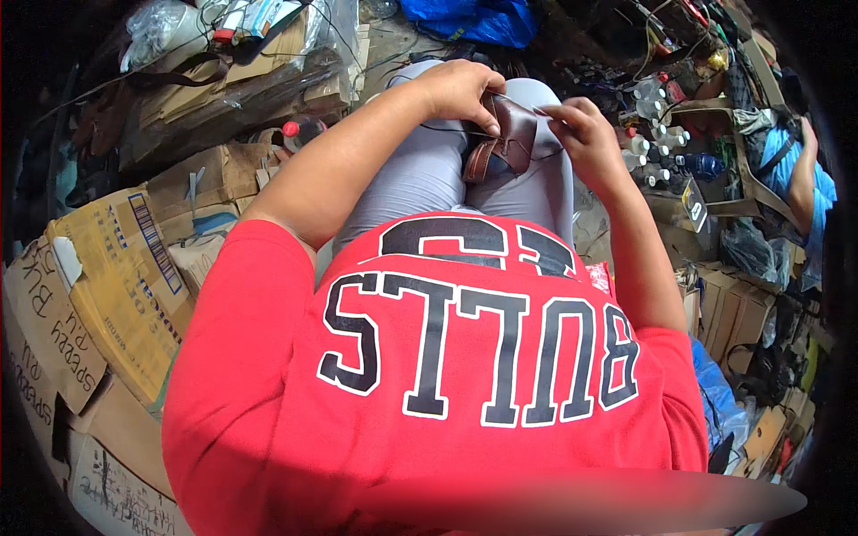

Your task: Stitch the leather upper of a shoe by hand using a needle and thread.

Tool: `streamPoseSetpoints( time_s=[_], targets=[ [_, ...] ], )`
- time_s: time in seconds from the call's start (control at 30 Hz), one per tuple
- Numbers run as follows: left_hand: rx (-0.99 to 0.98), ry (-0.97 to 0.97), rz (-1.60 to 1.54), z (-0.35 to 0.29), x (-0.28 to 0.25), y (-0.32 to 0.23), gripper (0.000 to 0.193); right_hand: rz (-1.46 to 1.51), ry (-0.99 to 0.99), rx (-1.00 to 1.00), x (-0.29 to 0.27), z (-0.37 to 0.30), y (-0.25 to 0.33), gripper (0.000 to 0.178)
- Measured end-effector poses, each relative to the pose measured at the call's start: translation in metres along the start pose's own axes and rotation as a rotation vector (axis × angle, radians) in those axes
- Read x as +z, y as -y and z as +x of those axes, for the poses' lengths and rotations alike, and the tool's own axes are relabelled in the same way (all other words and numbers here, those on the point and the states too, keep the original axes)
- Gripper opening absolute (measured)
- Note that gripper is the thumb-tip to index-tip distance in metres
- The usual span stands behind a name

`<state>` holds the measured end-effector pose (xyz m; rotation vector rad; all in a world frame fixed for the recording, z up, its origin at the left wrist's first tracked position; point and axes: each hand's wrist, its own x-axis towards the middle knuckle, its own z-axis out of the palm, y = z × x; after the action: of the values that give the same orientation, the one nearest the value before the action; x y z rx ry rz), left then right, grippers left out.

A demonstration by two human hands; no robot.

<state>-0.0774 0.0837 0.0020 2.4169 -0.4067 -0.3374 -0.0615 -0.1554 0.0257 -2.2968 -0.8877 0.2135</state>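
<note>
A dark brown leather shoe rests on my lap between my knees, a thin lace or cord lying across its side. My left hand grips it from the left, with the thumb pressed on the leather and the other fingers curled over the far side, partly hidden. Just right of the shoe is my right hand, raised with thumb and forefinger pinched together. Whatever it pinches is too small to make out. A thin dark strand runs from the shoe toward that hand, over my grey trousers.
Cardboard boxes are stacked on my left. A red-capped bottle stands beside my left forearm. Several small bottles cluster at the right. Ahead lies a blue plastic sheet. Another person's arm shows at the far right.
</note>
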Motion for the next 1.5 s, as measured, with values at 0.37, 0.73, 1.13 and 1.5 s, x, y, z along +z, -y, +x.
streamPoseSetpoints(
  time_s=[0.37, 0.73, 1.13, 1.5],
  targets=[
    [-0.041, 0.285, -0.277, 0.008, -0.013, 0.010, 0.067, -0.063, -0.065, -0.102, 0.010, -0.019, 0.019, 0.010],
    [-0.007, 0.250, -0.235, 0.006, -0.012, 0.014, 0.065, -0.084, 0.126, 0.026, -0.003, -0.003, 0.042, 0.016],
    [0.018, 0.160, -0.190, 0.001, -0.008, 0.012, 0.059, 0.371, 0.369, 0.110, 0.010, 0.010, -0.003, 0.026],
    [0.043, -0.014, -0.145, -0.007, 0.004, 0.012, 0.054, 0.517, 0.380, 0.115, 0.020, 0.012, -0.019, 0.021]
  ],
)
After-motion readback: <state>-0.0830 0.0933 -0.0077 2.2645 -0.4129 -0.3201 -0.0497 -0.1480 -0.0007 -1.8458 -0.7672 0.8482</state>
